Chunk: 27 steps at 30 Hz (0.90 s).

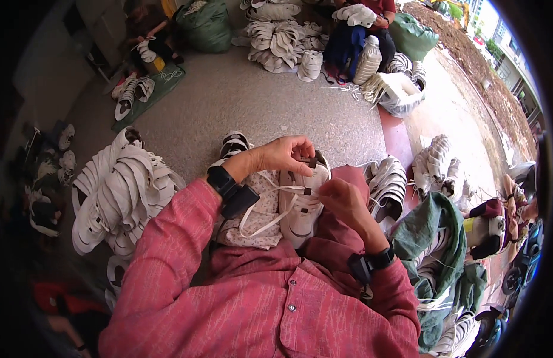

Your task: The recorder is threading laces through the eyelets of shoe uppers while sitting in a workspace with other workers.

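A white shoe upper [298,218] rests on my lap over a flower-patterned cloth [252,224], with its toe towards me. My left hand [286,156] is at its far end, thumb and fingers closed on the tongue by a dark tab. A white shoelace [263,225] hangs in a loop on the left and crosses the upper's middle. My right hand [346,203], slightly blurred, is at the upper's right side. Its fingertips are pinched where the lace comes out; the exact grip is partly hidden.
White uppers lie in a large pile [118,191] at my left and a stack [388,185] at my right. Beside that stack is a green sack [431,238]. Across the floor, two people sit among more uppers, sacks and a plastic-lined white container [402,95].
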Available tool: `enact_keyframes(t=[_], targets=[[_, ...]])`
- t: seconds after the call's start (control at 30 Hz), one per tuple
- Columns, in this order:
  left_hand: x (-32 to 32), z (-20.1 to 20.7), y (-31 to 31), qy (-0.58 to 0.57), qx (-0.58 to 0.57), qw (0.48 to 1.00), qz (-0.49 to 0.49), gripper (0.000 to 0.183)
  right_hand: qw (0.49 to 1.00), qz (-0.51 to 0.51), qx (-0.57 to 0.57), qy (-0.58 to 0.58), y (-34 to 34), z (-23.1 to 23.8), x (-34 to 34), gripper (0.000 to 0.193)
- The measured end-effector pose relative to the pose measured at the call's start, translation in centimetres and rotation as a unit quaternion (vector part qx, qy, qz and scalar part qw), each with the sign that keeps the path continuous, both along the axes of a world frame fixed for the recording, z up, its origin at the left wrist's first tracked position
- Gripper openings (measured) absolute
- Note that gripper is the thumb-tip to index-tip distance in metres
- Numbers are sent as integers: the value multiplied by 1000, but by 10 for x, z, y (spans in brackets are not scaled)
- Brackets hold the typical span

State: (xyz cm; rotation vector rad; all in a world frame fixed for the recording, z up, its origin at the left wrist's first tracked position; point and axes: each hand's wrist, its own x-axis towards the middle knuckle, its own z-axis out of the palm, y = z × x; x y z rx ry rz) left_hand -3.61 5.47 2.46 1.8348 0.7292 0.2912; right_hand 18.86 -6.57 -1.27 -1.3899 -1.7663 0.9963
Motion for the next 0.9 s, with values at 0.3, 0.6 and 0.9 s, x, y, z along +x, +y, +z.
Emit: enact_keyframes(t=[0.3,0.6,0.9], targets=[[5,-5,-19,36,-67,997,-31,68,998,-8,58,-6,1,-17,-17,22],[3,-16,-15,-18,-150,989,-10,53,986,-42,-22,157,0,-24,-26,13],[10,-22,-12,3,-121,991,63,40,776,-210,0,595,-19,6,117,18]])
